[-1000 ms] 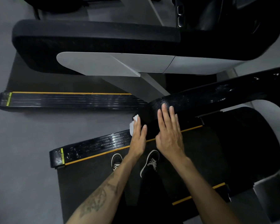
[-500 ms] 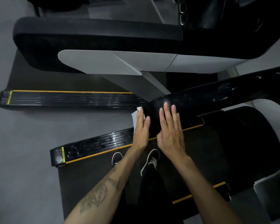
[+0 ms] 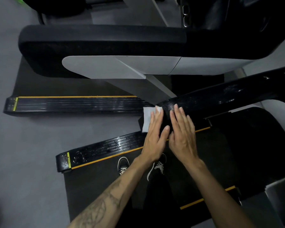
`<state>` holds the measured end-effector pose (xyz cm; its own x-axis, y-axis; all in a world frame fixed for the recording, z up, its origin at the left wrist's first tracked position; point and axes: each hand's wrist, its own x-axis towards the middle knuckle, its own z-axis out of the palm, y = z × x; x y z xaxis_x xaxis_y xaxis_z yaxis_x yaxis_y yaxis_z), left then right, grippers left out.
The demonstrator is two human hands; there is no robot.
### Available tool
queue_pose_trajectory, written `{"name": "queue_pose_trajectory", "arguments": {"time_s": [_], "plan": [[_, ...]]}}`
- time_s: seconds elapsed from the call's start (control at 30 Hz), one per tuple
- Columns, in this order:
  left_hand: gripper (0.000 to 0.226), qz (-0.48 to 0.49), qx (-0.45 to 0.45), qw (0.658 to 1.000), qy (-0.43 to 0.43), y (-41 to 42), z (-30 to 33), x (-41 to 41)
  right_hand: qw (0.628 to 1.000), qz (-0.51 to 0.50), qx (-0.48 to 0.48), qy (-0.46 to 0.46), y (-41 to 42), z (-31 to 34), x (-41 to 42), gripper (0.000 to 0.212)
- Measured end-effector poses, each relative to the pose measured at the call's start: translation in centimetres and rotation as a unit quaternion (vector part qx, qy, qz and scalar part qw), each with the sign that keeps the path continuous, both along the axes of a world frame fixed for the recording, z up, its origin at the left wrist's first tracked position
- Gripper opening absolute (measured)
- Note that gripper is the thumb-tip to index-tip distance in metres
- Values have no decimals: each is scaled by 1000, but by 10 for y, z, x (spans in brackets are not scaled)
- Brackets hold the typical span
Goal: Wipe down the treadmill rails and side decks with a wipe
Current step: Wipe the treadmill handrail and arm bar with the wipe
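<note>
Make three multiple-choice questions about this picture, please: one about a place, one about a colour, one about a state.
1. Where is the wipe?
A. under the left hand, at the end of the black rail
B. on the floor
C. on a shoe

2. What colour is the stripe along the side deck?
A. red
B. orange-yellow
C. blue

3. How are the fingers of the right hand?
A. in a fist
B. pinching the wipe
C. straight, flat over the rail

Answers: 1 A, white wipe shows beside the left fingers; 2 B, the line is orange-yellow; 3 C, the fingers lie extended, holding nothing.
</note>
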<state>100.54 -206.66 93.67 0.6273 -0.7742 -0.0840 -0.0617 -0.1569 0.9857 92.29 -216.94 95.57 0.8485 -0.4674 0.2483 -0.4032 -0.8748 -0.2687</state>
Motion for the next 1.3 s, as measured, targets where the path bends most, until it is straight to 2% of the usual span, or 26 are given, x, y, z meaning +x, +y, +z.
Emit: {"name": "queue_pose_trajectory", "arguments": {"time_s": [0.13,0.23,0.33,0.43,0.57,0.63,0.7,0.77,0.93,1.03,1.1,1.23,1.3], "plan": [[60,40,5,999,23,-11,-10,10,1000,-13,-18,9,1,-2,2,90],[67,59,70,991,102,-6,-21,15,1000,-21,-10,7,5,-4,3,94],[70,40,101,987,122,8,-27,6,1000,-18,-7,12,5,-4,3,95],[71,17,87,991,100,17,-17,-10,1000,-10,-1,13,2,-5,1,92],[64,-8,18,1000,19,9,1,-13,1000,-2,6,5,2,-6,1,63],[61,-5,11,1000,-20,-2,3,-5,1000,-2,10,-1,1,-7,1,60],[59,11,12,1000,-22,-10,0,6,1000,-7,16,-1,2,-6,1,76],[58,29,31,999,23,-13,0,15,1000,-9,13,10,2,-4,0,91],[61,27,116,988,96,-5,-6,23,1000,-3,1,23,2,0,-2,97],[65,19,121,986,117,4,-5,16,1000,-8,8,19,3,-2,-2,98],[67,11,103,989,105,5,2,6,1000,-8,16,14,2,-3,-1,95],[68,2,59,997,52,-7,18,0,1000,-3,22,0,1,-3,-2,67],[69,3,50,998,39,-13,20,5,1000,-7,25,-5,2,-2,-1,62]]}}
